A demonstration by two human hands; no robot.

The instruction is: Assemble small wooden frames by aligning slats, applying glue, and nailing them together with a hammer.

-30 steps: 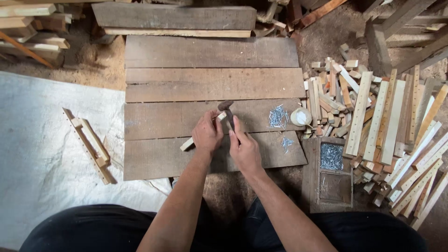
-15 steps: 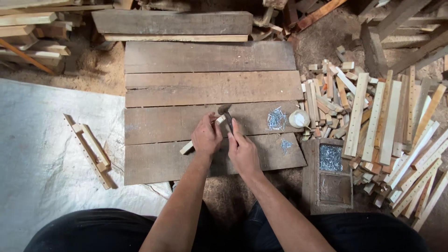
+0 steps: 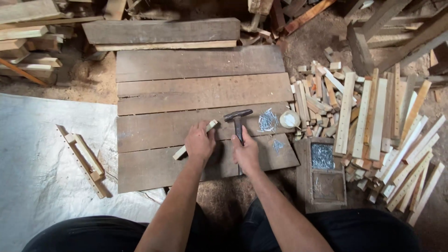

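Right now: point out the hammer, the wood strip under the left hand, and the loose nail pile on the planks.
hammer (image 3: pixel 237 115): head view, on its dark metal head.
wood strip (image 3: pixel 212 124): head view, on the pale end past the fingers.
nail pile (image 3: pixel 268 120): head view, middle of the heap.

Open boards ahead, clutter to the right of my hands

From my remote seat, I see bare planking (image 3: pixel 196 88) beyond both hands, open up to the thick beam (image 3: pixel 161 30) across the far edge. My left hand (image 3: pixel 199 142) pins a wood strip (image 3: pixel 193 140); my right hand (image 3: pixel 246 153) grips a hammer (image 3: pixel 238 122). Right of it, loose nails (image 3: pixel 268 120), a small round tub (image 3: pixel 290 119), a nail tray (image 3: pixel 323 175) and heaped slats (image 3: pixel 373 121) block passage (tightly packed). To the left, only a small wooden frame (image 3: pixel 84 161) lies on the white sheet (image 3: pixel 32 154).
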